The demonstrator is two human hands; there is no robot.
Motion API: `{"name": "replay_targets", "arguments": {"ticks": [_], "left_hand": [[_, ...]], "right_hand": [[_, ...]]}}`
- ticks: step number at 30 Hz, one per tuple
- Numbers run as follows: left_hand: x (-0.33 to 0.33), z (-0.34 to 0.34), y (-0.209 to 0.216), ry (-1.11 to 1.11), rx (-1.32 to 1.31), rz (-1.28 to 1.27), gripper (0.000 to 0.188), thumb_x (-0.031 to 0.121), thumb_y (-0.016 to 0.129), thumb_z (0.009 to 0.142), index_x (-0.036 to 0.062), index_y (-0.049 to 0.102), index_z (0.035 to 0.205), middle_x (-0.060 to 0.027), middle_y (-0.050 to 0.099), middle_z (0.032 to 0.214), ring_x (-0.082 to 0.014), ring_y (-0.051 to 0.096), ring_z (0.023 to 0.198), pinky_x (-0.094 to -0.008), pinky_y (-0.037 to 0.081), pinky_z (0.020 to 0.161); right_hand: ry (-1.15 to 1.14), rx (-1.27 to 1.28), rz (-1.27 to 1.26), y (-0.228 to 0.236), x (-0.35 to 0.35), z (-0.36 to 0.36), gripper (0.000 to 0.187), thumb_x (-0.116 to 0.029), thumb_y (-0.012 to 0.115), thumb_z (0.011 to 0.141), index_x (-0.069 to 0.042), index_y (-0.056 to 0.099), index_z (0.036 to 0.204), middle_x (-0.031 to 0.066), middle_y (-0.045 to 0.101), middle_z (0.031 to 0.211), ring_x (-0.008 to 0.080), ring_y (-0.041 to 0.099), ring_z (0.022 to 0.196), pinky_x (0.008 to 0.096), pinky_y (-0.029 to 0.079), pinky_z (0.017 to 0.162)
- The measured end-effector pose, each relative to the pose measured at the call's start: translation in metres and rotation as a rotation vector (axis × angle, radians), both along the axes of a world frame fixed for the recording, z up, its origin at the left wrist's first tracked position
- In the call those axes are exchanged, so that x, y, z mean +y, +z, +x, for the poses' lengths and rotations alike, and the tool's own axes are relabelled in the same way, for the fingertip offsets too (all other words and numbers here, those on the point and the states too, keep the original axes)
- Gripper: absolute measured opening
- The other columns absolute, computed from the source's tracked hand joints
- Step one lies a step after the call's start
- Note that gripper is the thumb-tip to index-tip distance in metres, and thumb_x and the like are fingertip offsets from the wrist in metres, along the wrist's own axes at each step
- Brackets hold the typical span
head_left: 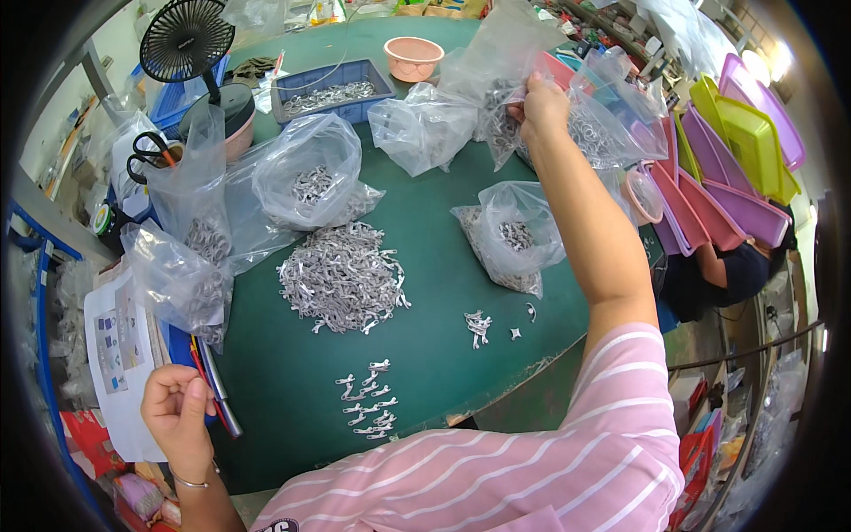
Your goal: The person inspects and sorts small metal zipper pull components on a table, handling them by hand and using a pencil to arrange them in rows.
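Note:
My right hand (542, 106) reaches to the far side of the table, its fingers closed on a clear plastic bag (501, 111) with small grey metal parts inside. My left hand (180, 412) is loosely closed at the near left, beside several pens (215, 381), and nothing shows in its fingers. A large heap of silver zipper sliders (341, 277) lies mid-table. Nearer me is a small spread group of sliders (370, 403). A few loose metal pieces (479, 328) lie to the right, below an open plastic bag of metal parts (514, 239).
Another open bag (310, 168) stands behind the heap. At the back are a blue tray (332, 93), a pink bowl (413, 58) and a black fan (186, 43). Scissors (152, 157) and a printed sheet (120, 346) are left. Coloured bins (727, 142) and another person (727, 275) are right.

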State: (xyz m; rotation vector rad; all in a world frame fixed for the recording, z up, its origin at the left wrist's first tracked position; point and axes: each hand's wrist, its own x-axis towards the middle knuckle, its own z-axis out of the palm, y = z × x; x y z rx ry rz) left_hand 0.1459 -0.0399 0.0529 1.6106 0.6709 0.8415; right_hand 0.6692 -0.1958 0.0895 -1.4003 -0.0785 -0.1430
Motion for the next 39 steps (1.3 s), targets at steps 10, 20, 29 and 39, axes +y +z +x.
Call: {"name": "replay_targets", "arguments": {"ticks": [10,20,29,39], "left_hand": [[-0.012,0.013,-0.013,-0.094,0.107,-0.137,0.008,0.000,0.062,0.090,0.0009,0.059,0.097,-0.0031,0.059,0.076,-0.0061,0.053,0.061,-0.0179,0.043,0.055],[-0.014,0.022,-0.029,-0.180,0.129,-0.182,0.008,0.001,0.063,0.090,0.0014,0.060,0.097,-0.0027,0.061,0.077,-0.0056,0.053,0.062,-0.0174,0.042,0.055],[-0.027,0.025,-0.028,-0.283,0.151,-0.202,0.008,-0.001,0.064,0.088,-0.0009,0.062,0.096,-0.0035,0.061,0.080,-0.0056,0.055,0.065,-0.0177,0.044,0.058],[-0.024,0.018,-0.040,-0.259,0.169,-0.299,0.007,-0.001,0.065,0.088,-0.0016,0.063,0.095,-0.0044,0.063,0.081,-0.0066,0.057,0.067,-0.0183,0.046,0.060]], "right_hand": [[0.409,0.445,-0.430,-0.099,0.022,0.094,0.035,-0.022,0.046,0.099,0.000,0.046,0.127,0.0194,0.061,0.115,0.0295,0.061,0.102,0.0453,0.052,0.082],[0.016,-0.722,-1.263,-0.059,0.014,0.018,0.063,-0.035,0.074,0.079,-0.005,0.050,0.129,0.0203,0.056,0.122,0.0320,0.058,0.109,0.0417,0.049,0.091],[0.377,-1.467,-1.824,-0.114,0.062,-0.050,0.062,-0.028,0.070,0.078,-0.025,0.045,0.135,0.0090,0.052,0.124,0.0277,0.054,0.108,0.0437,0.045,0.083],[0.277,-1.161,-1.736,-0.093,0.055,0.013,0.021,-0.014,0.055,0.087,-0.019,0.059,0.108,0.0107,0.062,0.103,0.0305,0.062,0.100,0.0412,0.054,0.078]]}}
